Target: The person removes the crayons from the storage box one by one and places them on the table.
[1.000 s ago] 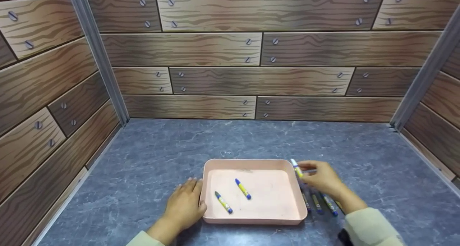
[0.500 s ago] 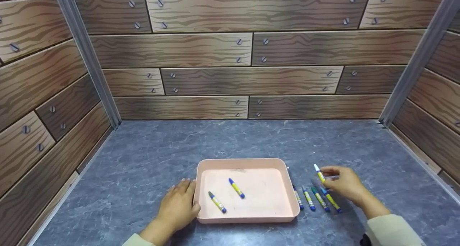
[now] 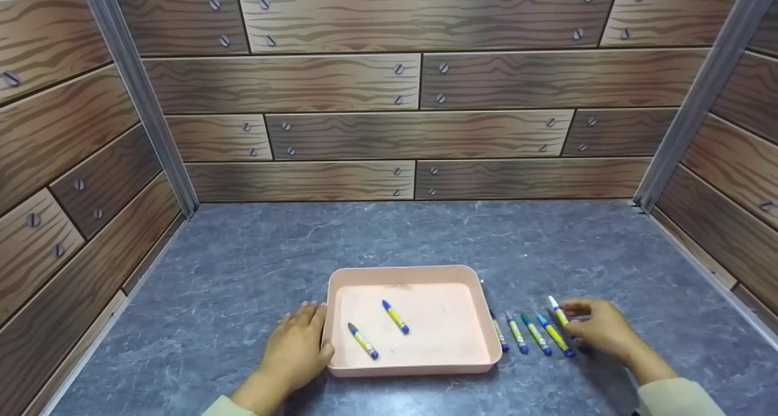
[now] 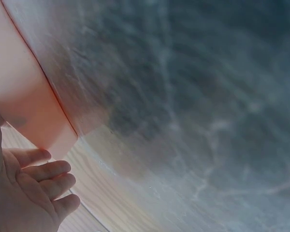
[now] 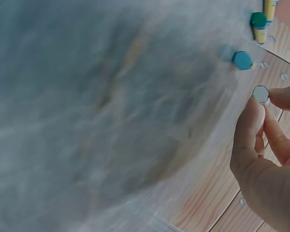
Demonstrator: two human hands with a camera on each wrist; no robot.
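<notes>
My right hand (image 3: 602, 328) pinches a white crayon (image 3: 554, 303) with a yellow wrapper between thumb and fingertips, at the right end of a crayon row. The right wrist view shows the white crayon's end (image 5: 260, 94) between those fingers. Left of it lie a light-blue crayon (image 3: 555, 336), a green crayon (image 3: 537, 334), a grey-tipped crayon (image 3: 516, 333) and a dark crayon (image 3: 499, 334) close to the pink tray (image 3: 419, 370). Inside the tray are a blue crayon (image 3: 395, 317) and a dark-tipped crayon (image 3: 363, 341). My left hand (image 3: 296, 346) rests against the tray's left side, fingers extended.
The dark marbled tabletop (image 3: 273, 239) runs back to a wood-patterned wall (image 3: 419, 136). Similar side walls stand left and right, with grey posts (image 3: 140, 100) at the corners.
From beside the tray's upper right corner, my right hand has moved right and nearer, carrying the white crayon to the row's right end. The left hand keeps its place at the tray.
</notes>
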